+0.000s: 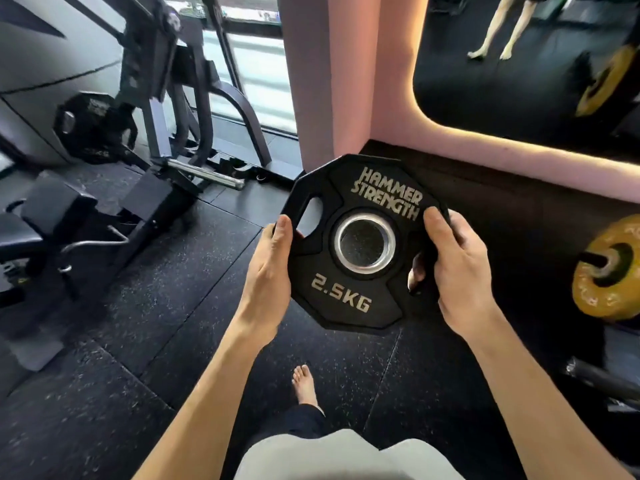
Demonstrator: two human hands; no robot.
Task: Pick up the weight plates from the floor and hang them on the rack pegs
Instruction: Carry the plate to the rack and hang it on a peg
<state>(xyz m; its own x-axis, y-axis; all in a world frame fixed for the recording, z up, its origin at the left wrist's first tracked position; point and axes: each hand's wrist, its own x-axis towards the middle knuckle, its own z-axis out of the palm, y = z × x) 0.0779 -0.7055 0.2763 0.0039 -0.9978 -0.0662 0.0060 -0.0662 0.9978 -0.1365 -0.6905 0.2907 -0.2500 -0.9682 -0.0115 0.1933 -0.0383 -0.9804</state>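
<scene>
A black weight machine (156, 109) is standing at the left on the speckled rubber floor (180, 306), its chrome bar (204, 173) jutting out low. A wall mirror (519, 64) is glowing along its edge, set in the pink wall (346, 81).

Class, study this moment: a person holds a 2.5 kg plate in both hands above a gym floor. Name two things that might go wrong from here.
1. The black plate is held only at its edges by the left hand and right hand; a slip might drop it toward the bare foot below.
2. The yellow plate already fills a peg nearby, so space there may be tight.
</scene>
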